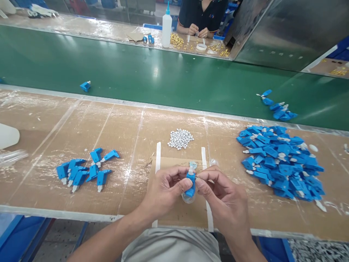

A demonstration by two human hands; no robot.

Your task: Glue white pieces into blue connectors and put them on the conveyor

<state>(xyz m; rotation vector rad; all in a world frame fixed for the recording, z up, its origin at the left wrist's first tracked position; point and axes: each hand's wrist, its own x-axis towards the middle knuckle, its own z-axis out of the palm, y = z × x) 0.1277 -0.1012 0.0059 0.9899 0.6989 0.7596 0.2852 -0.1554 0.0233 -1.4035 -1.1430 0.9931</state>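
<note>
My left hand [167, 187] is closed on a blue plastic part [190, 186] with a whitish tip, held upright between thumb and fingers. At the part's right side, the thumb and forefinger of my right hand [225, 191] pinch together; whatever is between them is too small to make out. Just under the part shows the rim of a clear round dish [188, 199]. Beyond my hands lies a heap of small grey-white pieces [180, 139]. Two white tape strips [158, 156] flank the brown work area.
To the right is a large pile of blue parts [282, 162]; several more [81, 173] lie on the left. A green conveyor belt [163, 76] carries a few. Across it, a person [203, 18] handles something near a white bottle [167, 29] and gold-coloured pieces [177, 40].
</note>
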